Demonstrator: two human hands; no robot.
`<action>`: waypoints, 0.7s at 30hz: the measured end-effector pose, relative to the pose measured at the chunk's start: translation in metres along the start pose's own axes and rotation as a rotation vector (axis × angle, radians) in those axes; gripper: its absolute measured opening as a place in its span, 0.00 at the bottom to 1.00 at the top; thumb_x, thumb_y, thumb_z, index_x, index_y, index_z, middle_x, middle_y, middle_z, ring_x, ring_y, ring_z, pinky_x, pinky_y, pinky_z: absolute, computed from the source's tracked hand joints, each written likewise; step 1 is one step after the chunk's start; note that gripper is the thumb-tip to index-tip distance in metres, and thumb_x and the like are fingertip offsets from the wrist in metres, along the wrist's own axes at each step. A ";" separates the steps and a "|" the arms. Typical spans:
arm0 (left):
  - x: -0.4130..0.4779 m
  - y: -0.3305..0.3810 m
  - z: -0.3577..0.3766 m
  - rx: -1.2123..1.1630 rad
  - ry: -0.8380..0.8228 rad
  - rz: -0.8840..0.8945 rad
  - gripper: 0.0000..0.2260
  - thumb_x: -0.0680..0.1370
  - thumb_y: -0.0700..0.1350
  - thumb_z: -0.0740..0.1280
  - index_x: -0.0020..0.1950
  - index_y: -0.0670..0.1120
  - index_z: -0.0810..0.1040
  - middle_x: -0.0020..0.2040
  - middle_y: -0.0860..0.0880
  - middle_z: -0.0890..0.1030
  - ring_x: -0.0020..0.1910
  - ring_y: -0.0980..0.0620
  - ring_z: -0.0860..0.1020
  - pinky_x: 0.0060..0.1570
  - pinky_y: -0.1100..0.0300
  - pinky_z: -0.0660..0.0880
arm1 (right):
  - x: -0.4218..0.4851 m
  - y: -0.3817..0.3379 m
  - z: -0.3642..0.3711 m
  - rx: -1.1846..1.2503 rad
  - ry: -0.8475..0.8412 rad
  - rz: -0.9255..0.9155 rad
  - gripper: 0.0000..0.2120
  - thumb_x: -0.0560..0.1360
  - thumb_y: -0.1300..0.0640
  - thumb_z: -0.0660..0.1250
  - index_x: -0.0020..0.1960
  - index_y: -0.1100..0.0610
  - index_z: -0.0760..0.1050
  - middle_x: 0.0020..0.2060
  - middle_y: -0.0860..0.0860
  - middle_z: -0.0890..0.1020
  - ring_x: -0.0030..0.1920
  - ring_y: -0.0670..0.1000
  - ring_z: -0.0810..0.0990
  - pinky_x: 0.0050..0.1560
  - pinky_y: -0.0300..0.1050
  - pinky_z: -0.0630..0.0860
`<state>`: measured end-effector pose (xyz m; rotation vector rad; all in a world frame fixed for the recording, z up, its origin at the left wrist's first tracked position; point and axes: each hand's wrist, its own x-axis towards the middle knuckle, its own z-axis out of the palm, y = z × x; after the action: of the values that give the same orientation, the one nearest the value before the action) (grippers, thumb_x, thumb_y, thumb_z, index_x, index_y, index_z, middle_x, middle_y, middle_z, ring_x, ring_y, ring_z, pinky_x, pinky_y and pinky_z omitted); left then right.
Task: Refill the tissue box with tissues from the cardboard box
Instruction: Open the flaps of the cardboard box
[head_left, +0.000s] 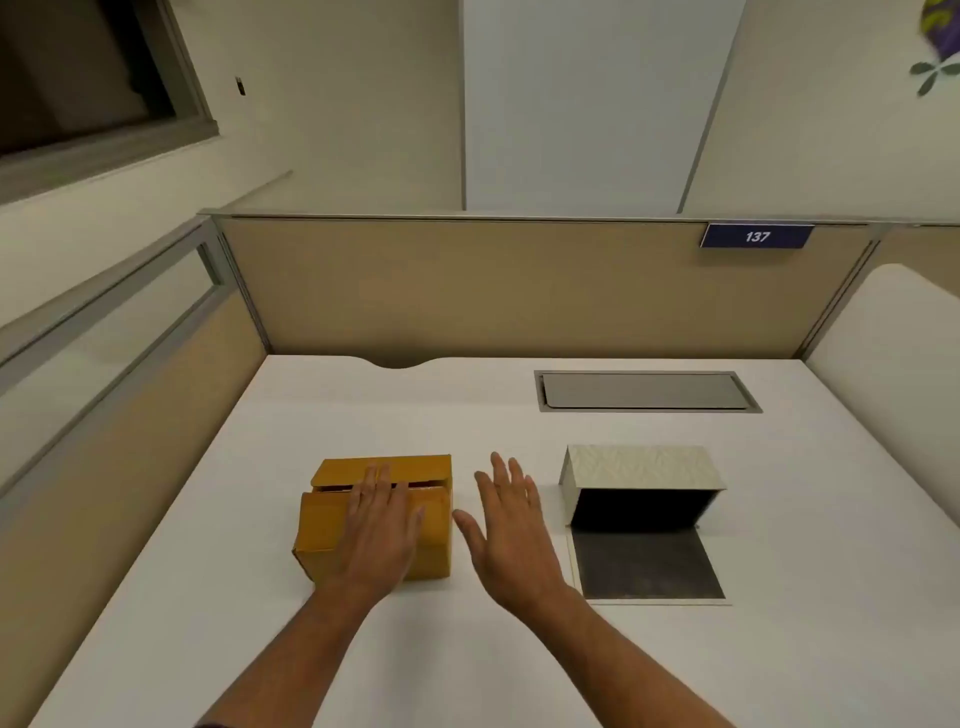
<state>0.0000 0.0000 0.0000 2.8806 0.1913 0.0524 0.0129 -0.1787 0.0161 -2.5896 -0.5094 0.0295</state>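
Observation:
A yellow-brown cardboard box sits left of centre on the white desk, its top flaps nearly closed with a thin gap across the top. My left hand lies flat on that top, fingers reaching the gap. My right hand hovers open beside the box's right side, fingers spread, holding nothing. To the right lies the cream tissue box on its side, dark inside and showing no tissues, with its bottom flap folded out flat toward me. No tissues are visible.
The white desk is walled by tan partitions at the back and left. A grey metal cable hatch is set into the desk behind the tissue box. A blue "137" sign hangs on the back partition.

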 end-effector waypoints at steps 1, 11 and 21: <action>0.002 -0.001 0.002 -0.006 0.010 -0.006 0.26 0.82 0.57 0.48 0.73 0.45 0.68 0.80 0.42 0.57 0.80 0.43 0.51 0.77 0.45 0.48 | 0.003 -0.002 0.005 0.037 -0.025 0.001 0.38 0.77 0.32 0.37 0.81 0.52 0.49 0.81 0.50 0.42 0.80 0.51 0.36 0.78 0.50 0.36; 0.014 -0.016 0.017 -0.020 0.066 -0.008 0.40 0.77 0.64 0.31 0.69 0.45 0.73 0.76 0.41 0.67 0.77 0.41 0.60 0.75 0.42 0.56 | 0.033 -0.015 0.049 0.427 -0.122 0.175 0.29 0.80 0.38 0.58 0.76 0.49 0.60 0.70 0.50 0.72 0.69 0.53 0.71 0.71 0.52 0.67; 0.015 -0.023 -0.020 -0.099 0.289 -0.050 0.19 0.81 0.54 0.56 0.39 0.48 0.80 0.38 0.48 0.85 0.45 0.47 0.82 0.57 0.46 0.75 | 0.039 -0.033 0.041 0.820 0.209 0.267 0.08 0.82 0.47 0.61 0.56 0.47 0.77 0.39 0.47 0.85 0.42 0.45 0.83 0.44 0.38 0.79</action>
<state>0.0108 0.0288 0.0141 2.7555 0.3040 0.4569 0.0329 -0.1186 -0.0016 -1.8058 -0.0379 0.0460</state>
